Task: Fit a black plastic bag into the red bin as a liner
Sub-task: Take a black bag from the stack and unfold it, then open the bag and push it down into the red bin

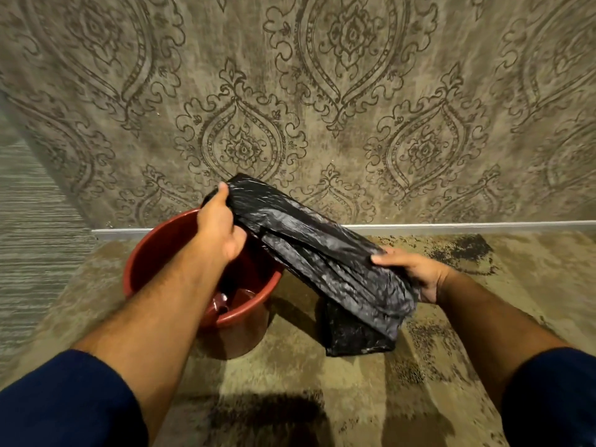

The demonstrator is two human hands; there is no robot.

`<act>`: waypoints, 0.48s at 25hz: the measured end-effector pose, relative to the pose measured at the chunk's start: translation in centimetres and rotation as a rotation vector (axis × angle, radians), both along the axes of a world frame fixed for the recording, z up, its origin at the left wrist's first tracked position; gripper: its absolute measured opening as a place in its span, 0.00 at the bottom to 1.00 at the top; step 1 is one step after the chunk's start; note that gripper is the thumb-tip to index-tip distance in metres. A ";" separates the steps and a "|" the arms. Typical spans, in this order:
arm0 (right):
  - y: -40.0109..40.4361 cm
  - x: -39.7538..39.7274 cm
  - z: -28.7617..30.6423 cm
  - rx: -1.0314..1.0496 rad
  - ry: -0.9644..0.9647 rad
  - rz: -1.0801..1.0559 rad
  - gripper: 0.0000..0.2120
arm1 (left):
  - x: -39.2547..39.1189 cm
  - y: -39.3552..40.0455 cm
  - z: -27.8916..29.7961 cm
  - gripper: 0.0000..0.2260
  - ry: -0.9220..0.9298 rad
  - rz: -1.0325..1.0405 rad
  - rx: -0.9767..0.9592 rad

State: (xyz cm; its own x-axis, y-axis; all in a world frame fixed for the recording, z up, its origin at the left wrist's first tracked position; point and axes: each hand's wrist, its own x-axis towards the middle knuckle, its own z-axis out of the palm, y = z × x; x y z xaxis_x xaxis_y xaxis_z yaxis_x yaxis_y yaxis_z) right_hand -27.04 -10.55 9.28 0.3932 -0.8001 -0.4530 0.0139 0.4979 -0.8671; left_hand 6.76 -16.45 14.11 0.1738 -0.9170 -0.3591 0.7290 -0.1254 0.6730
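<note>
A red bin (151, 250) stands on the floor against the wall, left of centre, its mouth open and its inside bare red plastic. A crumpled black plastic bag (325, 262) stretches between my hands, slanting from above the bin's far rim down to the right. My left hand (217, 227) grips the bag's upper end over the bin. My right hand (416, 272) holds the bag's lower part to the right of the bin, outside it. The bag's loose end (354, 337) hangs down to the floor beside the bin. My left forearm hides part of the bin's rim.
Patterned grey-brown wallpaper (322, 108) rises right behind the bin, with a pale skirting strip (451, 226) at its base. The floor (322, 375) is mottled beige stone with dark patches. A striped wall surface (29, 237) lies at the left.
</note>
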 end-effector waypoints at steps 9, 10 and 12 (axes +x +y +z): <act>-3.2 4.7 7.4 -0.349 -0.455 0.111 0.38 | 9.5 0.8 -2.1 0.10 -0.390 -0.289 0.354; -3.3 5.9 8.3 -0.387 -0.370 0.083 0.32 | 9.8 1.8 -2.9 0.12 -0.464 -0.393 0.417; -3.7 8.8 9.9 -0.484 -0.135 0.018 0.22 | 10.8 3.3 -4.3 0.19 -0.723 -0.604 0.540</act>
